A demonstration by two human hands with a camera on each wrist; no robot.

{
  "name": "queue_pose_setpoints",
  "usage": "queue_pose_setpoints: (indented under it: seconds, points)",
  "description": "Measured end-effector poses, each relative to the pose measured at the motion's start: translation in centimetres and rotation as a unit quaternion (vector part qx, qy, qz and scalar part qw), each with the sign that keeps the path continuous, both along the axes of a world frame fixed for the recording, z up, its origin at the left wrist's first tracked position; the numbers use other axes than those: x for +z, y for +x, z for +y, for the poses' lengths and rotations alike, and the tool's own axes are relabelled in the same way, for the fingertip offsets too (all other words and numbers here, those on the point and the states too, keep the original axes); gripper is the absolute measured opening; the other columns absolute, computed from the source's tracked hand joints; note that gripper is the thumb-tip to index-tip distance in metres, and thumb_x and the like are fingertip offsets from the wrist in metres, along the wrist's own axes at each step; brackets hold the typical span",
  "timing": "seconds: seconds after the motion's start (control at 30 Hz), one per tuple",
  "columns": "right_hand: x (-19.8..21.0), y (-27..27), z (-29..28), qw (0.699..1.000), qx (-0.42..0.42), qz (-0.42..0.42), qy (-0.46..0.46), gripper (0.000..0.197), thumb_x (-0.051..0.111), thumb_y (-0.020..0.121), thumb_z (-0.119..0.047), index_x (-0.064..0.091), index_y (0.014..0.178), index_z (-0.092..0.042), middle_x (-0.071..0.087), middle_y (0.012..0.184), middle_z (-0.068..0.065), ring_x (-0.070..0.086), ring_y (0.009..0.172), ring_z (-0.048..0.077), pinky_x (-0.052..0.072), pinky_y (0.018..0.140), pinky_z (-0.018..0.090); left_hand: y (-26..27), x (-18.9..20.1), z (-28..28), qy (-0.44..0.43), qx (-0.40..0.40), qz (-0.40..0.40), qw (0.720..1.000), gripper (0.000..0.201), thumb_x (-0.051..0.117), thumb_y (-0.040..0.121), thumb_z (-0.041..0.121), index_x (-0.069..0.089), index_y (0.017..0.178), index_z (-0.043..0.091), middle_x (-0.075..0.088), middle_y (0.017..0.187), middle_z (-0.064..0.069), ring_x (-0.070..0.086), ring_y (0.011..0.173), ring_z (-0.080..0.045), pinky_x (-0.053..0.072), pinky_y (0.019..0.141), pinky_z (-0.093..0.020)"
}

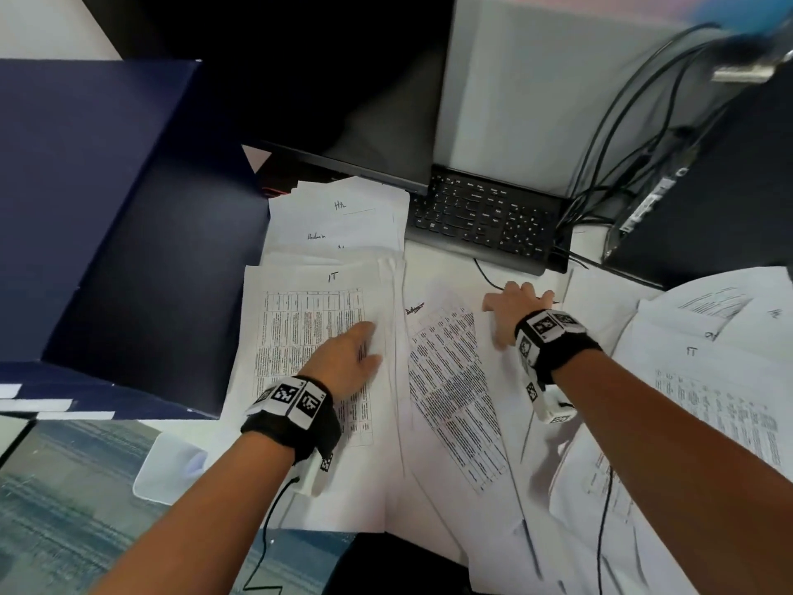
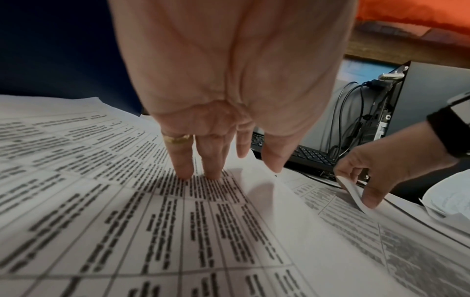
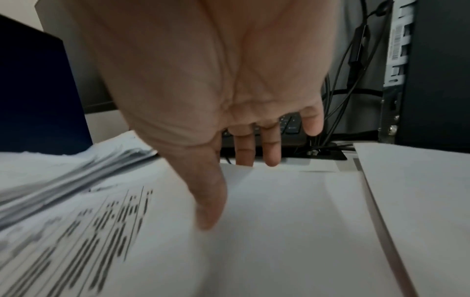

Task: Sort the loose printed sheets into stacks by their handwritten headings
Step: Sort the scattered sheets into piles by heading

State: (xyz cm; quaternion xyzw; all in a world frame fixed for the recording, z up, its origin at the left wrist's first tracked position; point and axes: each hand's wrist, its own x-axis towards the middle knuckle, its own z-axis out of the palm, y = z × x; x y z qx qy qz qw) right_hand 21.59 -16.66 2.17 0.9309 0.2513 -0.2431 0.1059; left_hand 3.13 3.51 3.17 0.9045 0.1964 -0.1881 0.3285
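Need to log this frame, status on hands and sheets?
Left hand flat, pressing the IT stack. Right hand pinching the far corner of the middle sheet. Keyboard close behind, not blocking.

Sheets [image 1: 339,212] headed "HR", "Admin"; left stack [image 1: 309,319] "IT".

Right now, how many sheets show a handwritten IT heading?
2: one IT sheet under the left hand, another IT sheet at the far right. Others may be hidden in the piles.
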Motion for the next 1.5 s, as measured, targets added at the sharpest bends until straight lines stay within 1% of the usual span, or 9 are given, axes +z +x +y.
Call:
queue_pose_setpoints:
  seconds: [0.3, 0.47, 0.6, 0.7, 0.83, 1.0, 1.17, 1.4, 1.5]
  points:
    - [5.5, 0.8, 0.2, 0.963, -0.034, 0.052, 0.264, 0.024, 0.063, 0.087, -0.032, 0.063, 0.111, -0.025, 0.06, 0.12, -0.004, 0.05, 0.118, 0.02, 0.024, 0.107, 0.041, 1.0, 1.1, -1.1, 0.007, 0.009, 0.023, 1.0, 0.066, 0.035, 0.092, 0.064, 0.034, 0.143, 0.022, 0.05, 0.14, -0.007, 0.052, 0.121, -0.027, 0.04, 0.099, -0.034]
    - [8.4, -0.1, 3.1, 0.88, -0.01, 0.058, 0.471, 0.015, 0.064, 0.083, -0.028, 0.06, 0.071, -0.036, 0.064, 0.08, -0.019, 0.059, 0.089, 0.013, 0.038, 0.103, 0.047, 1.9, 1.4, -3.5, -0.259, 0.106, -0.07, 0.957, 0.069, 0.054, 0.077, 0.071, 0.051, 0.128, 0.025, 0.057, 0.131, 0.006, 0.053, 0.118, -0.011, 0.038, 0.104, -0.03]
    - [8.8, -0.4, 3.5, 0.849, -0.01, -0.017, 0.528, 0.018, 0.065, 0.086, -0.027, 0.067, 0.103, -0.027, 0.062, 0.096, -0.02, 0.054, 0.104, 0.013, 0.032, 0.107, 0.042, 2.6, 0.8, -3.9, -0.262, 0.17, -0.156, 0.937, 0.014, 0.053, 0.095, 0.017, 0.061, 0.106, 0.016, 0.07, 0.093, -0.001, 0.065, 0.08, -0.008, 0.051, 0.074, -0.023]
    - [7.5, 0.5, 2.1, 0.873, -0.081, -0.084, 0.474, 0.065, 0.068, 0.083, -0.032, 0.041, 0.141, -0.021, 0.043, 0.143, 0.001, 0.033, 0.136, 0.021, 0.023, 0.114, 0.046, 2.5, 0.2, -2.6, -0.247, 0.248, -0.198, 0.916, 0.016, 0.053, 0.086, 0.029, 0.062, 0.093, 0.017, 0.068, 0.093, -0.018, 0.059, 0.077, -0.016, 0.05, 0.078, -0.035]
    - [5.2, 0.4, 0.0, 0.843, -0.268, 0.074, 0.461, 0.094, 0.073, 0.079, -0.036, 0.015, 0.15, -0.016, 0.03, 0.15, 0.007, 0.031, 0.139, 0.023, 0.028, 0.114, 0.042, 1.8, 0.0, -1.4, -0.295, 0.327, -0.225, 0.869, 0.025, 0.045, 0.096, 0.002, 0.064, 0.094, 0.019, 0.067, 0.095, -0.01, 0.058, 0.082, -0.02, 0.048, 0.077, -0.033]
    - [1.9, -1.0, -1.9, 0.822, -0.32, 0.216, 0.419, 0.007, 0.065, 0.087, -0.02, 0.06, 0.089, -0.015, 0.061, 0.081, 0.004, 0.055, 0.067, 0.018, 0.044, 0.061, 0.025, 1.2, -0.3, -1.1, -0.301, 0.335, -0.194, 0.871, 0.031, 0.043, 0.099, 0.008, 0.057, 0.074, 0.018, 0.055, 0.057, 0.004, 0.045, 0.052, -0.012, 0.036, 0.05, -0.022]
    - [-0.3, 0.1, -3.8, 0.882, -0.323, 0.108, 0.327, 0.028, 0.051, 0.09, -0.008, 0.06, 0.114, 0.002, 0.063, 0.112, 0.02, 0.06, 0.099, 0.031, 0.046, 0.08, 0.031, 1.4, -1.0, -1.1, -0.033, 0.208, -0.131, 0.969, 0.02, 0.048, 0.096, 0.021, 0.064, 0.105, 0.014, 0.063, 0.107, -0.006, 0.057, 0.089, -0.019, 0.043, 0.072, -0.022]
    - [-1.7, 2.0, -5.7, 0.9, -0.347, 0.089, 0.247, 0.01, 0.046, 0.091, -0.003, 0.051, 0.083, -0.004, 0.052, 0.11, 0.021, 0.052, 0.115, 0.035, 0.038, 0.085, 0.032, 2.4, -1.4, -4.4, 0.209, 0.136, 0.082, 0.965, 0.097, 0.057, 0.073, 0.071, 0.024, 0.14, 0.01, 0.031, 0.144, -0.009, 0.033, 0.131, -0.029, 0.039, 0.097, -0.055]
    - [-1.9, 1.9, -6.2, 0.894, -0.354, 0.107, 0.254, 0.027, 0.046, 0.092, -0.006, 0.05, 0.116, 0.005, 0.05, 0.121, 0.022, 0.05, 0.115, 0.033, 0.036, 0.085, 0.031, 2.8, -1.5, -4.6, 0.232, 0.139, 0.081, 0.959, 0.091, 0.061, 0.075, 0.061, 0.023, 0.138, 0.008, 0.033, 0.14, -0.01, 0.036, 0.127, -0.029, 0.041, 0.095, -0.052]
